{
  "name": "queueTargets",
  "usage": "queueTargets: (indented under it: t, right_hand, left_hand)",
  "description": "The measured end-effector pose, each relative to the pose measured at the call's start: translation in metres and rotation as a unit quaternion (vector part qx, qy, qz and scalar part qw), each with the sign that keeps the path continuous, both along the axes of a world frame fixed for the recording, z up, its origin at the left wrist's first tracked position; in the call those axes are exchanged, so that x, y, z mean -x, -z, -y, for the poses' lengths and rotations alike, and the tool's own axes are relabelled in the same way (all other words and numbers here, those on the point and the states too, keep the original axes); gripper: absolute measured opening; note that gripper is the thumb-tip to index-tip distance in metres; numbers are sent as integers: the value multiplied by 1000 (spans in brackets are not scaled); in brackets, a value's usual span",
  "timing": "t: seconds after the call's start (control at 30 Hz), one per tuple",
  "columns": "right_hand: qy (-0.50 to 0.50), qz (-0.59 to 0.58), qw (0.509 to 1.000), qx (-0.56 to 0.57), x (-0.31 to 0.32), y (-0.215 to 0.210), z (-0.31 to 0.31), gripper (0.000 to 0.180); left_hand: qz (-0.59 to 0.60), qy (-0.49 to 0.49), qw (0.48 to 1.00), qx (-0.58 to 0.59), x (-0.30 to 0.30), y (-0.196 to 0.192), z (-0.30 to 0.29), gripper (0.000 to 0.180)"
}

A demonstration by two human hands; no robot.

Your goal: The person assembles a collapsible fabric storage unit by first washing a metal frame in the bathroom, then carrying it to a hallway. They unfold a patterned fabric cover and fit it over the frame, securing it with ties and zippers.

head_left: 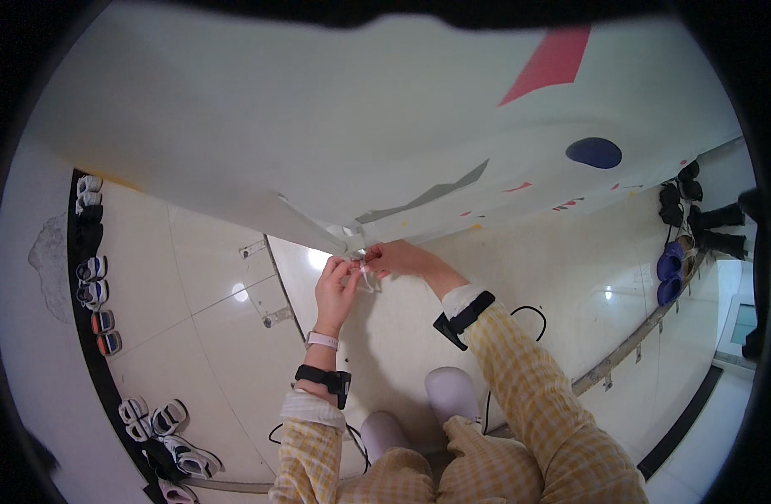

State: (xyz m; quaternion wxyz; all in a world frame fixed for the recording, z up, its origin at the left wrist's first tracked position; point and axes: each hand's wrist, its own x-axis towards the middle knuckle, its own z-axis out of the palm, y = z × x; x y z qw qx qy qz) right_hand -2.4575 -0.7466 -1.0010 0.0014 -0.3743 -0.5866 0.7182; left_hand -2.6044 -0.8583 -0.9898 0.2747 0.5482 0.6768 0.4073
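Note:
A thin white cord (pixel 368 279) runs between my two hands, its loose end hanging below them. My left hand (pixel 336 287) pinches the cord with fingertips and thumb drawn together. Close against it, my right hand (pixel 400 258) is closed on the same cord, its fingers bent inward. Just above the fingertips is the lower end of a white bar-like edge (pixel 314 228), beside a large pale panel (pixel 318 109) with red, grey and dark blue shapes. Exactly how the cord loops between the fingers is too small to make out.
Glossy pale floor tiles (pixel 217 353) lie below, with a dark seam (pixel 286 290). Pairs of shoes (pixel 91 281) line the left wall. Blue clogs (pixel 670 273) and black boots (pixel 721 228) stand at the right. Black cables (pixel 532 311) run near my lilac clogs (pixel 451 395).

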Motion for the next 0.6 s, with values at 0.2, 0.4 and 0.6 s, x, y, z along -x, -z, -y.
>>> queueTargets:
  t: [0.2,0.4,0.6]
  right_hand:
    - [31,-46,998,-3,-3,-8,7,29]
    - [27,6,990,-137,-2,-15,14,25]
    - [55,13,960,-275,1,-20,30,26]
  left_hand:
    - [-107,46,993,-16,1,-8,-3,8]
    - [-197,82,977,-20,3,-9,-6,10]
    - [-292,64,954,0,-1,-6,-5,13]
